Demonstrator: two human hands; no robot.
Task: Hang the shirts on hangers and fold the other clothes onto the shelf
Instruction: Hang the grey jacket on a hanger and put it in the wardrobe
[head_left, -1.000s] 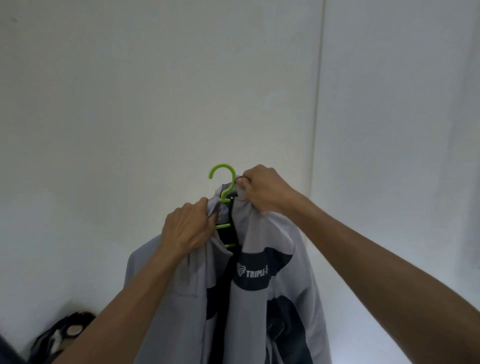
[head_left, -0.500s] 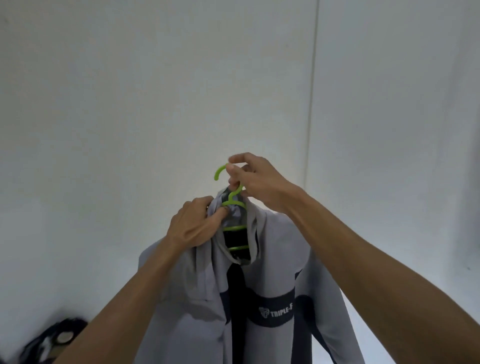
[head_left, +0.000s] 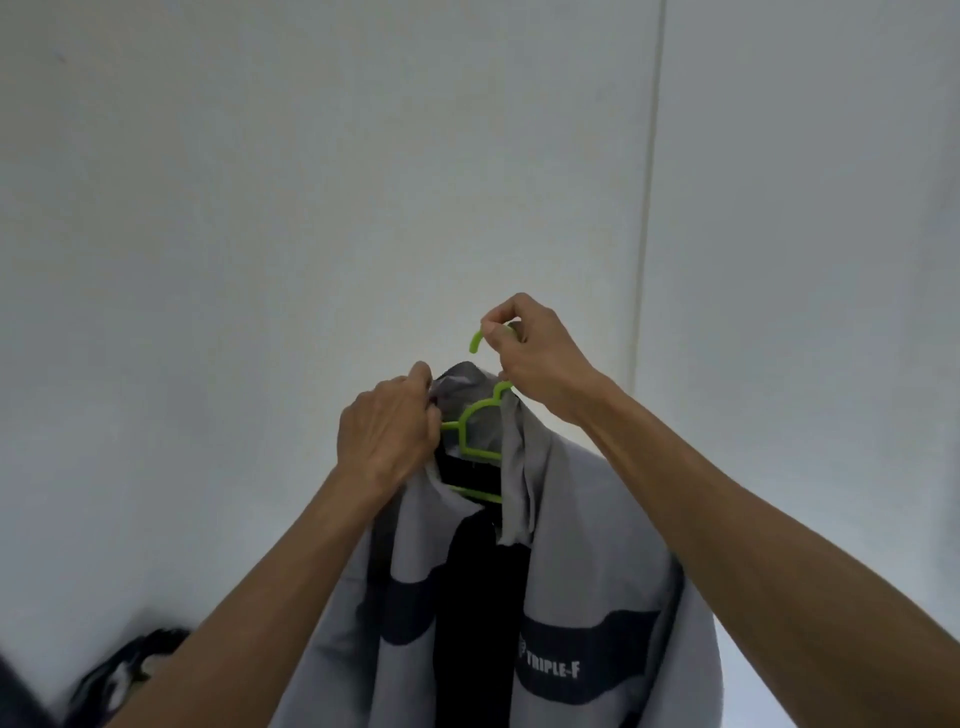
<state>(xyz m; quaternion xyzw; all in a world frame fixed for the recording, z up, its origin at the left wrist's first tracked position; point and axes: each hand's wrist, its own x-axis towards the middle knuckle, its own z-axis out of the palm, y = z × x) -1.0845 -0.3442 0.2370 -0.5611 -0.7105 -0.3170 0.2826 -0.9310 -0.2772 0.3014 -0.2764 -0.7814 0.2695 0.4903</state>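
Note:
A grey shirt (head_left: 587, 561) with dark navy bands and white lettering hangs open-fronted on a lime green hanger (head_left: 475, 421), held up in front of a white wall. My right hand (head_left: 537, 358) pinches the hanger's hook at the top. My left hand (head_left: 387, 431) grips the shirt's collar on the left side, beside the hanger's shoulder. The hanger's arms are hidden inside the shirt.
A plain white wall (head_left: 311, 182) fills the view, with a vertical seam (head_left: 649, 171) right of centre. A blurred black and white item (head_left: 122, 670) lies low at the bottom left corner.
My right hand left the collar and took the hanger's hook. The shirt turned, opened at the front and settled on the hanger. My left hand kept its grip on the collar.

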